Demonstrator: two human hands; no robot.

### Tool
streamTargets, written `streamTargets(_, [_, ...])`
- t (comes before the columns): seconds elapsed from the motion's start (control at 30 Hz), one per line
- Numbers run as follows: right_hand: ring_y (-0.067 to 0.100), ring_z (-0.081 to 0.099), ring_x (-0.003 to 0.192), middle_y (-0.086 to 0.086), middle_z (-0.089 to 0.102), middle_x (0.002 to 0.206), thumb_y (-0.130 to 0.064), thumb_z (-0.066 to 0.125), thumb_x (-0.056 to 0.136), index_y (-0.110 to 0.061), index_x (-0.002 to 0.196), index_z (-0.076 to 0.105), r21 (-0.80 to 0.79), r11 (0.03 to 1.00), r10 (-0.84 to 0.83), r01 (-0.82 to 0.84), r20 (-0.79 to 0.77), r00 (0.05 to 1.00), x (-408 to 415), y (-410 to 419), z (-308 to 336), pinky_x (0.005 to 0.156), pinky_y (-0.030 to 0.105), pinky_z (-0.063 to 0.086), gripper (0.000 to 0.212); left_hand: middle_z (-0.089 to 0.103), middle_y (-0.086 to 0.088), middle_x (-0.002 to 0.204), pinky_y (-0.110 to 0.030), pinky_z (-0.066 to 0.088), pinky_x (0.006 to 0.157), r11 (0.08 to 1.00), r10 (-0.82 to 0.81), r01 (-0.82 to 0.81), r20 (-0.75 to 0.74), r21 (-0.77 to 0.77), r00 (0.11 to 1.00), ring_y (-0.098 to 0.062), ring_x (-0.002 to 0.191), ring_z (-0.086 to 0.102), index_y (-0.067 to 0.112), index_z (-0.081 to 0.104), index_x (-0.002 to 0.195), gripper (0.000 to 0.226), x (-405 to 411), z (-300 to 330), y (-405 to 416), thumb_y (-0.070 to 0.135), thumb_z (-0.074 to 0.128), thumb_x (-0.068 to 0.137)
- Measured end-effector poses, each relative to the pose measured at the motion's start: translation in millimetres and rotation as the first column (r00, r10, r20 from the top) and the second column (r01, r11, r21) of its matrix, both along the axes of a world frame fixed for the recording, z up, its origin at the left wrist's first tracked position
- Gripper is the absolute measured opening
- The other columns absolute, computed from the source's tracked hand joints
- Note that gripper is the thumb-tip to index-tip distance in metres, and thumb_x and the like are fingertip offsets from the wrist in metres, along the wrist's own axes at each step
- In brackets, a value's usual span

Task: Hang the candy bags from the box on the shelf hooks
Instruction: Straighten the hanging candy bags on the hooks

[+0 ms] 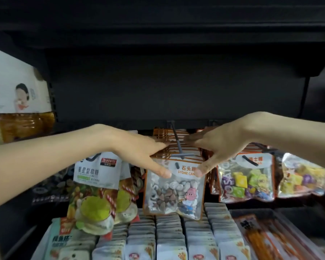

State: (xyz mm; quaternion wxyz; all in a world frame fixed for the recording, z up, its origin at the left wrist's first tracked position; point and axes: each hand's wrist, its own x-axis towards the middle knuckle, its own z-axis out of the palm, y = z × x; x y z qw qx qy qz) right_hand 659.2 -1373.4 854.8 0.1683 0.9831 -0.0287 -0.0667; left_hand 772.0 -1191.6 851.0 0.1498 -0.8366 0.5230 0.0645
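Head view shows left hand (pixel 139 152) and right hand (pixel 219 147) pinching the light, floppy clear orange-edged stone-candy bag (pixel 174 188) by its stiffer header beneath the grey metal shelf hook (pixel 178 147), the best grip.

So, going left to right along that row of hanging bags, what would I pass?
Green gummy bag → left hand → stone candy bag → right hand → bag of colourful cube candies → another colourful candy bag.
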Motion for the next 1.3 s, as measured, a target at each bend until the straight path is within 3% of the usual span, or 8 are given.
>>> streamTargets(0.17, [0.019,0.01,0.149,-0.002,0.002,0.163,-0.086,0.038,0.071,-0.021,0.155,0.001,-0.072,0.997,0.015,-0.009,0.088,0.996,-29,10,-9,0.12,0.037,0.016,0.113,0.01,0.002,0.162,-0.033,0.019,0.117,0.987,-0.048,0.077,0.196,-0.142,0.979,-0.018,0.146,0.015,0.024,-0.004,0.154,0.104,-9,-32,4,0.08,0.041,0.079])
streamTargets(0.3, [0.022,0.008,0.149,0.005,0.003,0.163,-0.078,0.045,0.077,-0.014,0.155,-0.001,0.036,0.999,0.032,-0.041,0.212,0.977,-38,27,-30,0.119,0.035,0.016,0.11,0.031,0.005,0.153,-0.034,0.031,0.11,0.935,-0.027,0.143,0.338,-0.325,0.941,-0.017,0.138,0.031,0.024,0.012,0.153,0.098,-13,-56,7,0.08,0.041,0.079])
streamTargets(0.53, [0.026,0.049,0.12,0.007,0.046,0.141,-0.073,0.067,0.067,-0.007,0.137,0.039,0.113,0.993,-0.061,0.046,0.127,0.99,-4,27,-40,0.1,0.038,0.045,0.1,0.026,0.006,0.155,-0.029,0.037,0.1,0.79,0.071,-0.068,-0.02,-0.609,0.997,-0.015,0.133,0.039,0.027,0.015,0.153,0.1,-24,-80,8,0.06,0.068,0.075])
streamTargets(0.63, [0.016,0.046,0.095,0.003,0.052,0.12,-0.068,0.073,0.067,-0.009,0.123,0.045,0.173,0.984,-0.072,0.045,0.151,0.986,-2,24,-45,0.082,0.029,0.043,0.086,0.015,0.003,0.158,-0.022,0.031,0.102,0.669,0.055,-0.208,-0.232,-0.713,0.971,-0.013,0.138,0.032,0.025,0.002,0.154,0.109,-32,-87,7,0.039,0.078,0.076])
streamTargets(0.83, [0.026,0.038,0.13,0.011,0.038,0.145,-0.061,0.074,0.071,-0.005,0.146,0.026,0.338,0.941,-0.109,0.02,0.248,0.963,-5,26,-62,0.105,0.035,0.038,0.105,0.056,0.005,0.125,-0.024,0.045,0.093,0.507,-0.003,-0.433,-0.503,-0.746,0.864,-0.012,0.108,0.058,0.029,-0.01,0.152,0.121,-32,-93,8,0.013,0.081,0.074])
streamTargets(1.03, [0.027,0.015,0.148,0.014,0.021,0.158,-0.053,0.079,0.071,-0.006,0.151,0.016,0.428,0.903,-0.158,0.015,0.3,0.941,-7,30,-72,0.116,0.038,0.024,0.112,0.047,0.015,0.126,-0.026,0.048,0.096,0.485,-0.108,-0.385,-0.491,-0.785,0.865,-0.006,0.108,0.056,0.031,0.0,0.153,0.117,-31,-93,10,0.005,0.081,0.073])
streamTargets(1.2, [0.025,0.023,0.144,0.01,0.023,0.158,-0.054,0.079,0.07,-0.01,0.152,0.017,0.445,0.895,-0.186,0.031,0.308,0.933,-7,33,-73,0.113,0.038,0.028,0.111,0.042,0.015,0.129,-0.017,0.045,0.089,0.493,-0.113,-0.342,-0.448,-0.8,0.887,-0.004,0.107,0.054,0.033,-0.001,0.152,0.117,-29,-94,15,0.013,0.083,0.074])
streamTargets(1.3, [0.026,0.013,0.148,0.011,0.017,0.16,-0.051,0.079,0.072,-0.008,0.153,0.013,0.45,0.893,-0.17,0.009,0.32,0.932,-9,31,-73,0.116,0.037,0.022,0.114,0.048,0.013,0.127,-0.016,0.043,0.091,0.492,-0.118,-0.37,-0.482,-0.788,0.868,-0.005,0.111,0.055,0.032,-0.003,0.153,0.118,-28,-95,15,0.013,0.082,0.074])
